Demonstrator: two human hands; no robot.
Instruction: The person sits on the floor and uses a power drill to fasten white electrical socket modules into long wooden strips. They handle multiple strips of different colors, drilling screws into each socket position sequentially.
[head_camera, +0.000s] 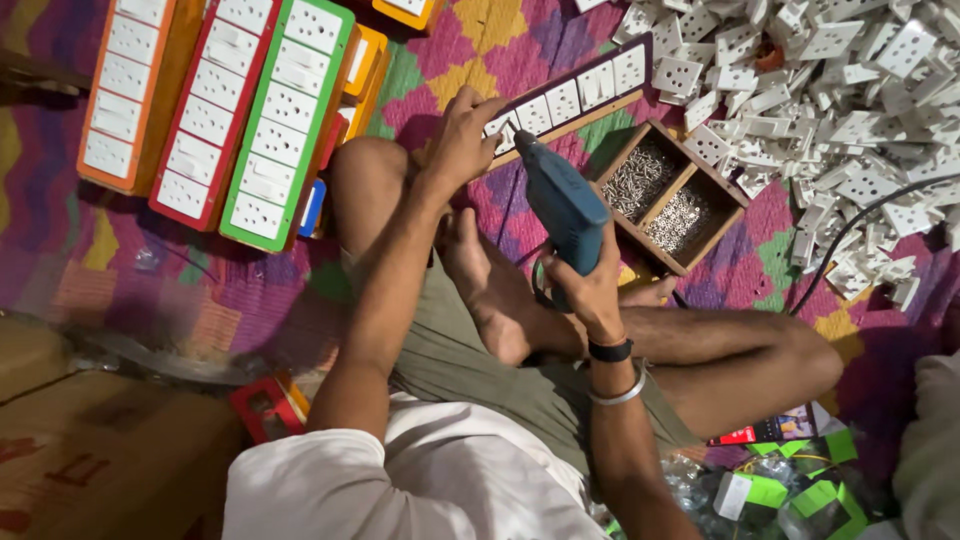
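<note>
Item: your right hand (588, 290), grip clenched around the blue electric screwdriver (560, 200), tip at the socket strip (570, 100). Your left hand (458, 140), fingers curled, pins that strip's near end over your knee. Wooden screw tray (668, 196) just beside; loose white socket plates (830, 90) beyond.

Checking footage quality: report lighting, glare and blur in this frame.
Head view: even, warm light, soft shadows under the legs; no strong glare, though the white socket pile looks bright; left hand on the socket strip and right hand gripping the blue drill are sharp; bottom edge slightly soft.
</note>
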